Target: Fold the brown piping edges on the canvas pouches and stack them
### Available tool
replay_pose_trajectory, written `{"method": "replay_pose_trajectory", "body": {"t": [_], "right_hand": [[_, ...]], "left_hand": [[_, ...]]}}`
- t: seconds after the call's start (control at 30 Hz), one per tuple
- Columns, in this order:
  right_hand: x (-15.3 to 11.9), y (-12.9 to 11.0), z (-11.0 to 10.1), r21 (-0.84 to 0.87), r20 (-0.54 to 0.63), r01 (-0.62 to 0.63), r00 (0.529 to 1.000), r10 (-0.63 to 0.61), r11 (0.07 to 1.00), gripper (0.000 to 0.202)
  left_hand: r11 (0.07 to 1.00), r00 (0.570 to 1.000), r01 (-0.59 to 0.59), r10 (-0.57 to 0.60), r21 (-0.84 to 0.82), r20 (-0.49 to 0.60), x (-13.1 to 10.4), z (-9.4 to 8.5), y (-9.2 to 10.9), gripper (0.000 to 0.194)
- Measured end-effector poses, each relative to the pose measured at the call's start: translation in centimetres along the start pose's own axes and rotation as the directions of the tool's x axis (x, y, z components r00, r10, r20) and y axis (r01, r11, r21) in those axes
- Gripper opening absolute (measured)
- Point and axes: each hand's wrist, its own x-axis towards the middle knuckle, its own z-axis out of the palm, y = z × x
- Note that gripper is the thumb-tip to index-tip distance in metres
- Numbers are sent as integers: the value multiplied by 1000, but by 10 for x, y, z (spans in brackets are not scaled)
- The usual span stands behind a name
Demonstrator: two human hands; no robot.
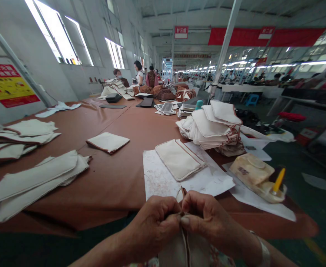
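At the table's near edge, both my hands are closed in a pinch, fingertips meeting. My left hand and my right hand grip the brown-trimmed edge of a cream fabric piece, which hangs down towards my lap. A dark slit or seam runs down its middle. The fingers hide the exact spot being pinched. Just beyond them, a flat cream fabric panel with brown edging lies on stained white paper.
Right of the paper rise a stack of cream pieces and a cut plastic container with a yellow-handled tool. Further cream pieces lie on the left of the brown-covered table. People are at the far end.
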Motion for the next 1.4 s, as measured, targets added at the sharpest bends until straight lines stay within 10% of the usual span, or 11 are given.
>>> {"method": "replay_pose_trajectory", "body": {"t": [0.23, 0.57, 0.9, 1.1, 1.4], "right_hand": [[-2, 4, 7, -132, -97, 24, 995, -37, 991, 6], [-14, -3, 0, -268, 52, 446, 892, -449, 854, 13], [-22, 4, -2, -517, 158, 512, 845, -512, 686, 14], [-23, -4, -5, -3, 25, 132, 991, -132, 991, 19], [-11, -7, -11, 79, 225, -28, 974, 9, 996, 39]], "left_hand": [[999, 1000, 21, -20, 30, -17, -3, 1, -1, 15], [773, 978, 207, -141, -600, 156, 2, 1, -12, 36], [826, 950, 222, -64, -519, 305, 3, -1, -17, 48], [922, 953, 76, 45, -380, 300, -2, -6, -9, 45], [952, 953, -7, 98, -305, 287, -4, -10, -6, 41]]}}
